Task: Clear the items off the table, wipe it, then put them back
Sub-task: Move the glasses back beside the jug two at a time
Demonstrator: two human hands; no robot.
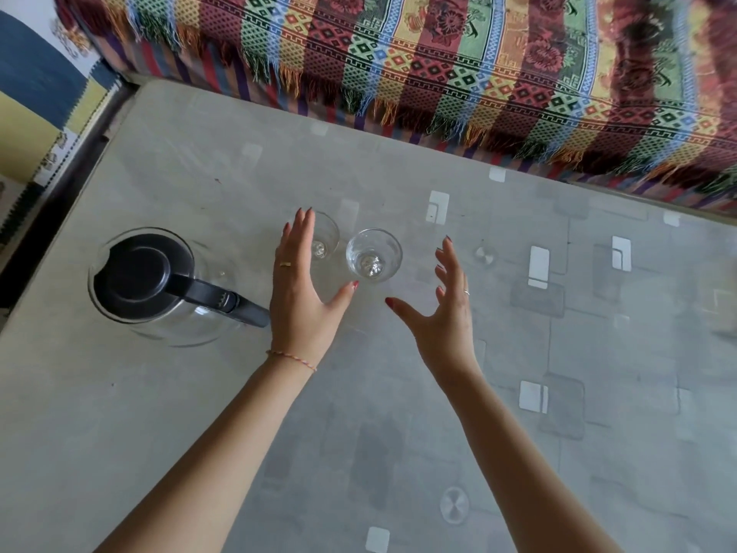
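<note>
Head view: looks down on a glass table (399, 393) with a grey patterned surface showing through it.
Left hand (303, 289): fingers straight and lightly spread, thumb stretched out to the side; it holds nothing. It wears a ring and a thin bracelet at the wrist.
Right hand (442, 313): fingers spread and slightly bent, thumb pointing inward; it holds nothing. A ring sits on one finger.
Near glass (374, 255): clear and upright on the table, between the two hands. The left thumb tip lies just beside its near rim; whether it touches cannot be told. The right fingers stay apart from it.
Far glass (325, 237): clear, upright, partly hidden behind the left hand's fingers, just beside the near glass. Contact with the fingers cannot be told.
Jug (159, 285): clear glass with a black lid and black handle, standing to the left of both glasses. Its handle end points toward the left hand's heel, close beside it.
Blanket (438, 53): striped, colourful, fringed, draped along the table's far edge.
</note>
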